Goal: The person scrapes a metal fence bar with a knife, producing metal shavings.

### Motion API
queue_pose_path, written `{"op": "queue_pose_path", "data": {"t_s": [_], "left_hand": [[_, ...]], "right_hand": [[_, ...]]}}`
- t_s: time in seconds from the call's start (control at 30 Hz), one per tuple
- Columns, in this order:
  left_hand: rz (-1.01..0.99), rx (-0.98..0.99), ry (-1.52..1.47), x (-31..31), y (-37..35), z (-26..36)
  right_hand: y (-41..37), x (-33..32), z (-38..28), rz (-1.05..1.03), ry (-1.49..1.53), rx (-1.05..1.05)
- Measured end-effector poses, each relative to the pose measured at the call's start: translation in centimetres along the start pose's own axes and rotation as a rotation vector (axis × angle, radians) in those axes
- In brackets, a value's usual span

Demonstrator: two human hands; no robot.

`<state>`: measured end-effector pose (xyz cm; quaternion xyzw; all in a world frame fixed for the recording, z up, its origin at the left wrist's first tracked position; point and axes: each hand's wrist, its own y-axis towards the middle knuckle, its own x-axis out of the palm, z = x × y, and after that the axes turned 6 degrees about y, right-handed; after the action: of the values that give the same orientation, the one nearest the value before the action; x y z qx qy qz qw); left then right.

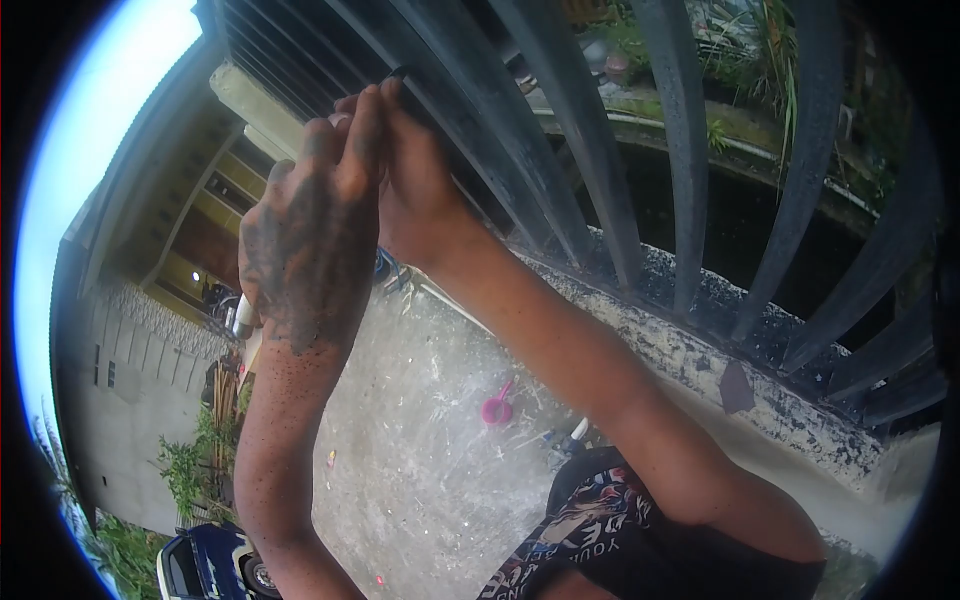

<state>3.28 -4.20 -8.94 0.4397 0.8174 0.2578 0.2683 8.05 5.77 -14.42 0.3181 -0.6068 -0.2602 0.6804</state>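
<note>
My left hand (305,230), its back smeared with grey, is raised in front of a dark metal fence (600,150). Its fingers are bent and close together, and what they grip is hidden. Right beside it, touching or nearly so, is my right hand (415,180), with its fingertips pressed together at the bars. A small dark curved thing (400,72) shows at those fingertips, too little of it to name. Grey specks dot my left forearm.
The fence stands on a low, paint-flaked wall (700,330), with dark ground and plants beyond it. A pink dipper (497,408) lies on the concrete floor (410,430). A blue vehicle (215,562) stands lower left, and a house (190,240) rises behind.
</note>
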Motion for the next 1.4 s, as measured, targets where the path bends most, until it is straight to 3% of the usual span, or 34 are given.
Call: {"op": "queue_pose_path", "data": {"t_s": [0.27, 0.37, 0.4, 0.63, 0.7, 0.97, 1.07, 1.4], "left_hand": [[0.090, 0.012, -0.047, 0.7, -0.1, -0.2], [0.039, 0.000, -0.030, 0.2, 0.7, -0.7], [0.032, 0.000, -0.034, 0.2, 0.7, -0.7], [0.088, 0.021, -0.062, 0.5, 0.6, -0.4], [0.040, 0.020, -0.052, 0.0, 1.3, -0.9], [0.013, -0.003, -0.082, 0.4, -0.1, 0.1], [0.011, 0.003, -0.109, -0.2, 1.0, -0.3], [0.018, 0.024, -0.109, 0.1, 0.4, -0.2]], "right_hand": [[0.1, 0.1, 0.1, -0.004, 0.044, -0.010], [0.4, 0.9, -0.5, 0.014, 0.007, 0.015], [1.0, 0.7, -0.5, -0.093, 0.067, 0.023], [0.3, 0.5, -0.4, 0.020, 0.019, 0.014], [0.8, 0.6, -0.6, -0.069, 0.052, 0.026], [-0.8, 0.0, -0.7, 0.052, -0.002, 0.021], [0.5, -0.1, -0.7, -0.047, 0.063, 0.003], [-0.1, -0.3, -0.5, 0.024, 0.048, -0.003]]}}
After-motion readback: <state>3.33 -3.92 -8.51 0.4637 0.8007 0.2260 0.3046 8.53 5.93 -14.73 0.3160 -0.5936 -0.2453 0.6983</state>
